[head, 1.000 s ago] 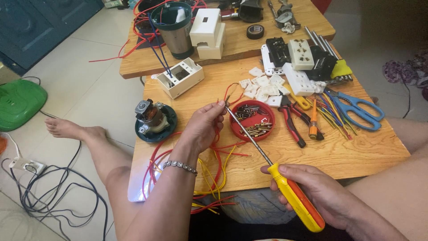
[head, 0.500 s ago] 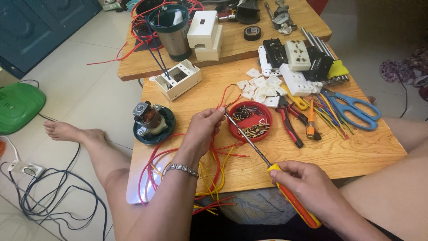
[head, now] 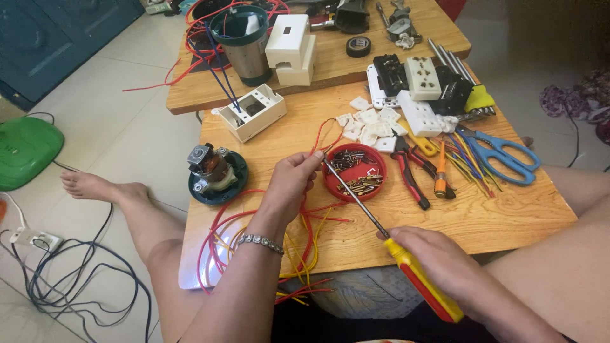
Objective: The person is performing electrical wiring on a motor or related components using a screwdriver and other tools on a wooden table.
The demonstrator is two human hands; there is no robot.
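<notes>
My left hand (head: pixel 291 184) pinches a small part with a thin red wire (head: pixel 323 131) looping up from it, beside the red dish (head: pixel 356 173) of small metal screws and terminals. My right hand (head: pixel 438 263) grips a yellow-and-red handled screwdriver (head: pixel 406 263). Its long metal shaft slants up left and its tip meets the part at my left fingertips. A silver bracelet sits on my left wrist. Loose red and yellow wires (head: pixel 298 235) lie under my left forearm.
On the wooden table (head: pixel 508 209) lie red pliers (head: pixel 410 171), blue scissors (head: pixel 502 152), white switch pieces (head: pixel 372 124), socket blocks (head: pixel 422 79) and an open white box (head: pixel 253 112). A small motor (head: pixel 213 170) sits at the left edge. Cables and a green lid lie on the floor.
My right hand with the screwdriver has slid up and left, closer to the table edge. My left hand stays at the red dish with the part.
</notes>
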